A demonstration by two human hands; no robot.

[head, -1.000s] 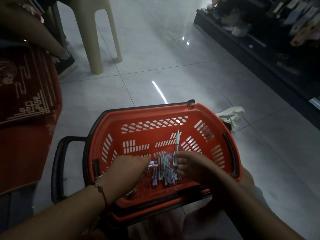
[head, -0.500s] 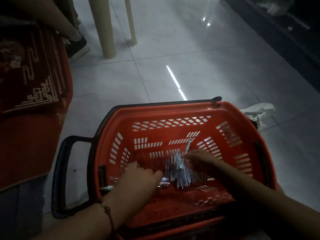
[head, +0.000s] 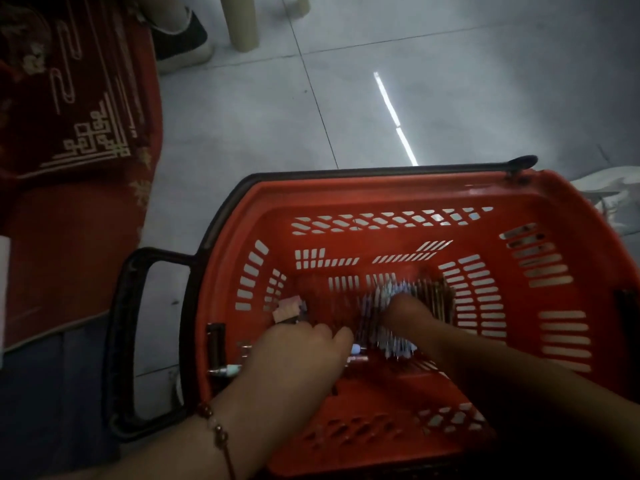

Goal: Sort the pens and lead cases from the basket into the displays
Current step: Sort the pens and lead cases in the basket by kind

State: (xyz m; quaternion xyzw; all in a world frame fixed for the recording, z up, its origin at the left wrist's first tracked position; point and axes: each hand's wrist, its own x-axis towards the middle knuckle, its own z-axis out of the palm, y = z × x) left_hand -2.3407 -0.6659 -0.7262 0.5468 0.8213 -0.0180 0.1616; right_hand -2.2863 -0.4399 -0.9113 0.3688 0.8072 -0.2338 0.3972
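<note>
A red plastic basket [head: 408, 199] with a black handle [head: 119, 341] sits on the tiled floor. On its bottom lies a pile of pens [head: 381, 306], blurred, with dark brown ones [head: 436, 299] at the pile's right. Small pink lead cases [head: 287, 308] lie at the bottom left. My left hand [head: 301, 355] is curled round a few pens whose ends [head: 227, 370] stick out on both sides of it. My right hand [head: 405, 313] reaches down onto the pile, and its fingers are hidden among the pens.
A red cloth with a gold pattern [head: 69, 133] covers something at the left. Beige stool legs [head: 242, 22] and another person's dark shoe [head: 183, 43] are at the top. A white shoe [head: 609, 195] lies beyond the basket's right corner.
My right hand, which held one pen upright, has come down onto the pile. My left hand stayed at the bottom left. The view has tilted down and closer to the basket.
</note>
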